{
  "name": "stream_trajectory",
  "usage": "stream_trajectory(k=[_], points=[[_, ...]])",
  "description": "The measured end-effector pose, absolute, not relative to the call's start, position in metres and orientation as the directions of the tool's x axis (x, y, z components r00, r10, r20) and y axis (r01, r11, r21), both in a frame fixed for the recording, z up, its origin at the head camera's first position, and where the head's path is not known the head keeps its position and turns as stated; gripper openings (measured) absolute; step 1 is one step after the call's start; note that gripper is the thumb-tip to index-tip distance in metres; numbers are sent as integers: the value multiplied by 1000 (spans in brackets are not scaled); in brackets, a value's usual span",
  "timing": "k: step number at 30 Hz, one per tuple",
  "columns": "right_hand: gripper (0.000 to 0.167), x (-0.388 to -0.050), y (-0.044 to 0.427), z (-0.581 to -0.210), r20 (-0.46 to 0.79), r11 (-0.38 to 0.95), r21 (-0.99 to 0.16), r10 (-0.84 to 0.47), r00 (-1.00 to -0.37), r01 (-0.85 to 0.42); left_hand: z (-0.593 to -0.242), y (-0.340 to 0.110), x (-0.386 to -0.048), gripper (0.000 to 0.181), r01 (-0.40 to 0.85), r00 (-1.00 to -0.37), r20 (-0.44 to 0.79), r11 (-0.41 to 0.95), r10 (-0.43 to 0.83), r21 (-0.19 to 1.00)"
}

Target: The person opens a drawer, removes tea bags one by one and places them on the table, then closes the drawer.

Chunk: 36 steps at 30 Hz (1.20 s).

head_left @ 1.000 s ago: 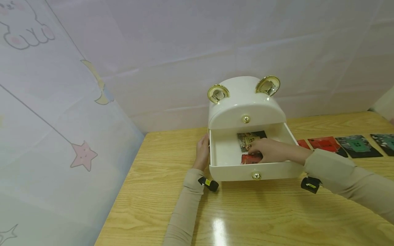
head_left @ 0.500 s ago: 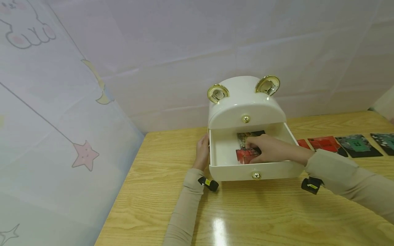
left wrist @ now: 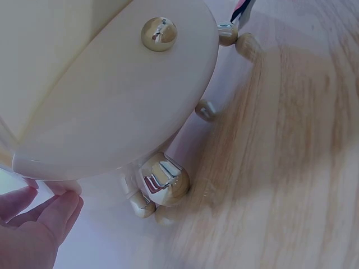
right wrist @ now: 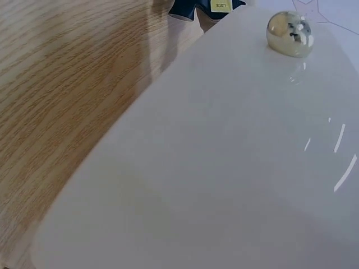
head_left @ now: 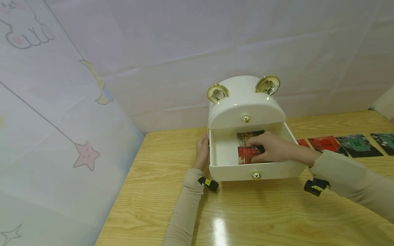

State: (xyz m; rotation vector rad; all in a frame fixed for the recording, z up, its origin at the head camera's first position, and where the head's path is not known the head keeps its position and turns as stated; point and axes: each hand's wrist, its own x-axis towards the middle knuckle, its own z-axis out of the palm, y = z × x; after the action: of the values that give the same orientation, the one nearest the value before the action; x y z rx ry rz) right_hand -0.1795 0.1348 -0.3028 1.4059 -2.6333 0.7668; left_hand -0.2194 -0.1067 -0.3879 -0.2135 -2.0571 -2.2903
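Observation:
A white storage box [head_left: 241, 92] with gold ears stands on the table, its lower drawer [head_left: 234, 172] pulled out. Inside lie flat, card-like packets. My right hand [head_left: 274, 147] reaches into the drawer and pinches a red-and-black packet [head_left: 245, 156] near its front. Behind that lies a dark packet with a brownish picture [head_left: 243, 137], partly covered by the hand. My left hand [head_left: 202, 152] rests against the box's left side; in the left wrist view its fingertips [left wrist: 66, 204] touch the white edge. The right wrist view shows the drawer front, not the right hand.
Right of the box, several flat packets lie in a row, red ones [head_left: 327, 144] nearer and green-and-black ones [head_left: 357, 145] farther right. A gold knob [head_left: 257, 175] sticks out from the drawer front. The wooden table [head_left: 261, 212] meets a fabric-covered wall [head_left: 172, 85] behind.
The red packet first shifted left from under my right hand, then slightly back right, and more of it shows. The right wrist has moved a little right. The left hand stays put.

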Motion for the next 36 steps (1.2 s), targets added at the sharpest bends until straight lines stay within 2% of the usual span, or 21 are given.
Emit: stream_trajectory(k=[8, 15, 28, 36], points=[[24, -172, 140, -297, 370, 490, -374, -700, -611, -788, -407, -108, -231, 41, 151, -987, 155, -94, 35, 984], [28, -169, 145, -291, 478, 493, -296, -665, -574, -818, -412, -107, -234, 43, 175, -984, 176, -54, 21, 983], [27, -159, 156, -280, 514, 522, -273, -631, -581, -808, -391, -108, -222, 39, 128, -989, 135, -114, 60, 985], [35, -156, 169, -274, 590, 518, -233, -597, -543, -823, -408, -108, -233, 42, 150, -986, 155, -84, 56, 985]])
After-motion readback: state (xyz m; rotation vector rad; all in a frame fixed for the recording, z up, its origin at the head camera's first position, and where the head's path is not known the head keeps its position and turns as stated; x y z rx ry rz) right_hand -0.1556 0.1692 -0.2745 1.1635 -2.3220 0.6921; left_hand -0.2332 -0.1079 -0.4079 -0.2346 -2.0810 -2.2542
